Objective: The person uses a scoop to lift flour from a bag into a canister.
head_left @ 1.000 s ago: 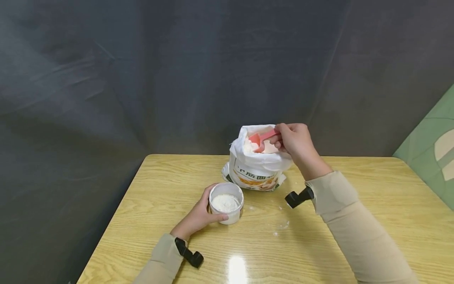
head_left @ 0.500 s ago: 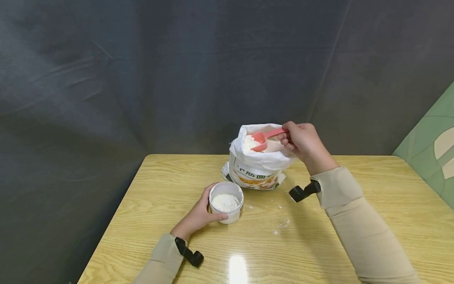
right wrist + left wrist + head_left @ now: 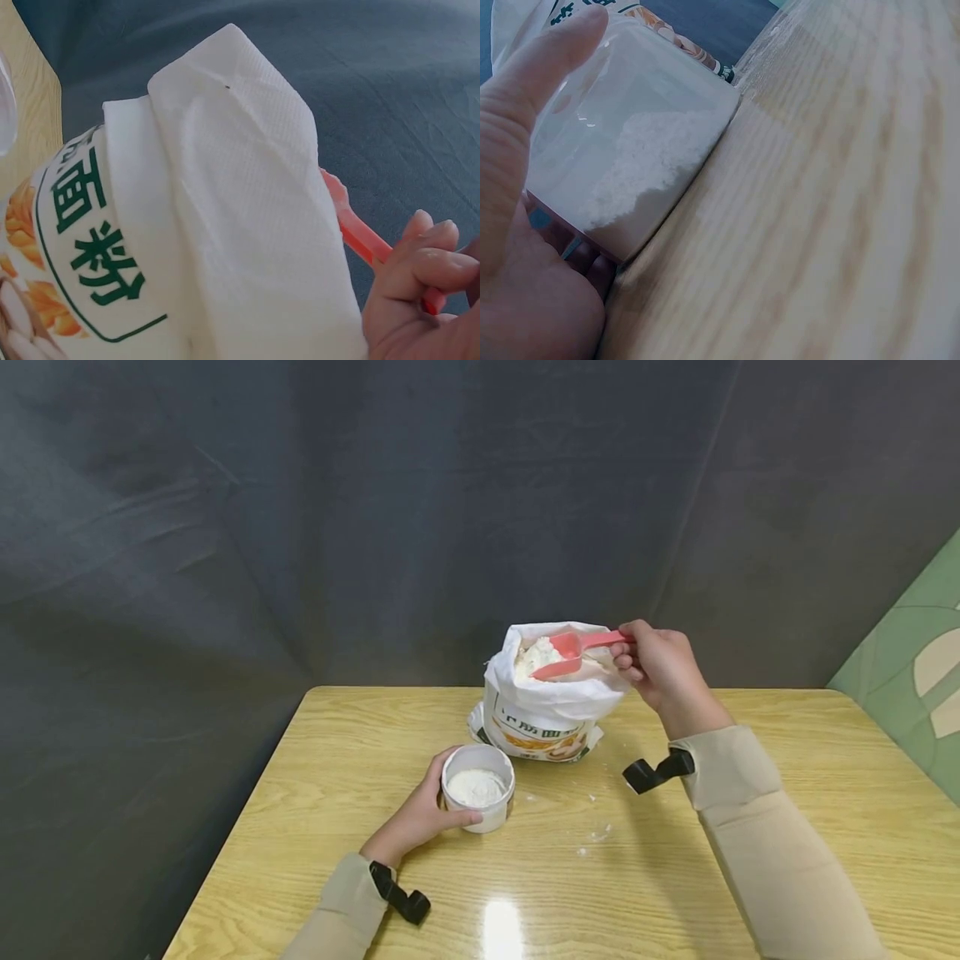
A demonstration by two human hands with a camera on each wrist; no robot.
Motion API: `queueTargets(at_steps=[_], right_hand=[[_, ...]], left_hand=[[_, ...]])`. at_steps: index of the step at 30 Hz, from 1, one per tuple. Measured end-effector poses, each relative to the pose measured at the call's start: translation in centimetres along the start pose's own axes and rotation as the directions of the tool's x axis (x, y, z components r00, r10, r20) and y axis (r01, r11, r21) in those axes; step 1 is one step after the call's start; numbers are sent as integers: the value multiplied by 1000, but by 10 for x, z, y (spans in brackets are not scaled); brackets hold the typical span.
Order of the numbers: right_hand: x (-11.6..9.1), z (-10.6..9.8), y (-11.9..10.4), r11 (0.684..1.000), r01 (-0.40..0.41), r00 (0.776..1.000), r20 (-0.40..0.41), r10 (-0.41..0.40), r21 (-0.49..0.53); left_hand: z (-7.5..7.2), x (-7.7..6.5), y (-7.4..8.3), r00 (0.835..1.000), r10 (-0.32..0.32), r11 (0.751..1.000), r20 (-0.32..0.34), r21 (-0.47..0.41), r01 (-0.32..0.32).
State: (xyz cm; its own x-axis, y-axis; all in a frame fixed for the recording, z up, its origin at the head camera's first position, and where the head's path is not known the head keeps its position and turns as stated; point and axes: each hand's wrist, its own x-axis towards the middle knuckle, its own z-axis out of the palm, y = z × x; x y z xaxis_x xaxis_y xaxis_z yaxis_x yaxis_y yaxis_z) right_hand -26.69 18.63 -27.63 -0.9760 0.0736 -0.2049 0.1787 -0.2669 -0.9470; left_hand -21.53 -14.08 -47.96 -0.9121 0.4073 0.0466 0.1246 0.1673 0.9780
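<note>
My right hand (image 3: 660,664) grips the handle of a pink scoop (image 3: 573,647) at the mouth of a white flour bag (image 3: 558,697). White flour (image 3: 536,658) heaps at the scoop's front inside the bag. In the right wrist view the bag's folded rim (image 3: 247,187) hides most of the scoop, while the handle (image 3: 364,238) shows between the fingers. My left hand (image 3: 420,814) holds a clear round tub (image 3: 493,820) upright on the table, thumb along its near side and fingers round the far side. Flour (image 3: 649,165) lies in the tub, seen through its wall.
The wooden table (image 3: 360,735) carries small spills of flour (image 3: 600,835) right of the tub. A dark curtain (image 3: 420,527) hangs behind the table's back edge. Green patterned cloth (image 3: 900,668) is at the far right.
My right hand has moved to the right, drawing the scoop across the bag's mouth and bringing more of it into sight. The left hand and the tub have stayed in place.
</note>
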Motion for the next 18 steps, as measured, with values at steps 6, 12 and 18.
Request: queueTargets(at_steps=[6,12,18], right_hand=[[-2,-5,1,996,-5,1000,2,5,89],[-8,-7,-1,988,8,1000,19,-11,156],[-15,-8,-5,980,26,999,36,-34,199]], left_hand=[[1,1,-2,1000,-9,1000,3,1,9],[2,1,-1,1000,-4,1000,5,-9,5],[3,1,0,1000,8,1000,11,-19,-8]])
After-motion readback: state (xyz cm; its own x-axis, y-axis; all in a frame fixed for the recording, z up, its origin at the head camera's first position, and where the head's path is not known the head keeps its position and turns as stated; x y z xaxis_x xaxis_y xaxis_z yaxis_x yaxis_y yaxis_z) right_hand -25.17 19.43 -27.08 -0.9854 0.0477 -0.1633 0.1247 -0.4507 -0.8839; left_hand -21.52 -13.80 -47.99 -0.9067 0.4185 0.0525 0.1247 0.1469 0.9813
